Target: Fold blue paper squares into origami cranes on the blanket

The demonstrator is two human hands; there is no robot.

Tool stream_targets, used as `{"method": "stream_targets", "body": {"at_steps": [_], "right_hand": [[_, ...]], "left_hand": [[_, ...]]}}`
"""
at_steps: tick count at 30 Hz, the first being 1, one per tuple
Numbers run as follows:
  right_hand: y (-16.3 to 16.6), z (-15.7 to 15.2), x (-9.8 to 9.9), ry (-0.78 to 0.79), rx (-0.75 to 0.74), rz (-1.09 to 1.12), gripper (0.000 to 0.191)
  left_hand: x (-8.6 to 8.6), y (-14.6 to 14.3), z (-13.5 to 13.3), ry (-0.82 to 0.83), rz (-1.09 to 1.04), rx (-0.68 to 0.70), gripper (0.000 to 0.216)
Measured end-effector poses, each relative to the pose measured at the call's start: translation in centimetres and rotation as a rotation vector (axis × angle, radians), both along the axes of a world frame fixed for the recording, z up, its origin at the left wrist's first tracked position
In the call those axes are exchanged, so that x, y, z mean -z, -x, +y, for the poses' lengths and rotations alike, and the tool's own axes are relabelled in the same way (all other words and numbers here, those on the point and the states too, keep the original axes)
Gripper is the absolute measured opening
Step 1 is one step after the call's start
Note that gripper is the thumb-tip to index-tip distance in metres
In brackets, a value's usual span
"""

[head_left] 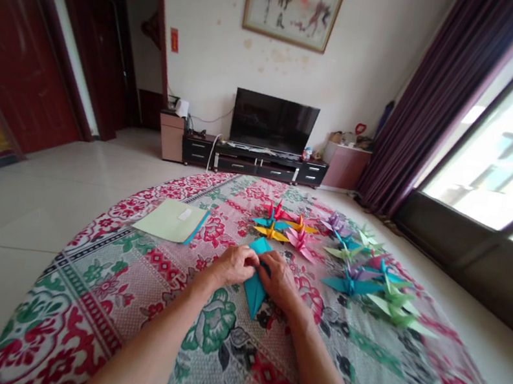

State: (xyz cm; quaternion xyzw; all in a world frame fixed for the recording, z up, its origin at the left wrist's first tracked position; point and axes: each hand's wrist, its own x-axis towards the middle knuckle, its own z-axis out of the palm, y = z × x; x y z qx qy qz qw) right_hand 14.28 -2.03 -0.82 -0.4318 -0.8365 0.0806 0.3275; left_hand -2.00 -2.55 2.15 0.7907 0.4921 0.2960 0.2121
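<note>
A blue sheet of origami paper (255,293), folded into a long diamond, lies on the patterned tablecloth (130,302) in front of me. My left hand (237,265) grips its left edge near the middle, fingers bent and closed. On the opposite edge, my right hand (277,277) pinches the paper, its fingertips close to those of the left. The fingers partly cover the middle of the diamond. Just beyond it stand several folded paper cranes, among them a yellow crane (271,231) and a pink crane (301,241).
More cranes spread over the right side, including a blue crane (352,283) and a pale green crane (397,307). To the left lies a stack of paper squares (171,220), pale green on top with blue beneath. Beyond the round table stands a television (274,121) on a low cabinet.
</note>
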Motion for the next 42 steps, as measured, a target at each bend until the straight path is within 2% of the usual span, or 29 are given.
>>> {"method": "stream_targets", "body": {"at_steps": [2, 5, 7, 10, 16, 23, 36, 42], "right_hand": [[0.0, 0.0, 0.0, 0.006, 0.002, 0.002, 0.020], [0.0, 0.0, 0.0, 0.016, 0.012, 0.001, 0.020], [0.0, -0.1, -0.1, 0.021, 0.025, -0.003, 0.020], [0.1, -0.2, -0.2, 0.011, 0.035, -0.008, 0.020], [0.0, -0.2, 0.0, -0.016, 0.021, -0.006, 0.020], [0.0, -0.2, 0.1, -0.033, 0.029, -0.018, 0.020], [0.2, -0.5, -0.1, -0.020, 0.024, -0.026, 0.020], [0.7, -1.8, -0.5, -0.024, 0.117, -0.132, 0.024]], "left_hand": [[-0.6, 0.2, -0.4, 0.115, 0.078, 0.044, 0.017], [-1.5, 0.2, -1.3, 0.581, 0.119, 0.171, 0.016], [-1.8, -0.1, -1.8, 0.807, 0.063, 0.193, 0.016], [-1.8, -0.6, -2.4, 0.950, -0.014, 0.134, 0.013], [-1.4, -1.0, -3.6, 1.030, -0.085, 0.037, 0.014], [-1.9, -0.7, -5.3, 1.092, -0.163, -0.022, 0.011], [-1.0, -0.5, -5.8, 1.086, -0.180, -0.020, 0.012], [-0.8, -0.7, -5.5, 1.021, -0.070, 0.005, 0.013]]}}
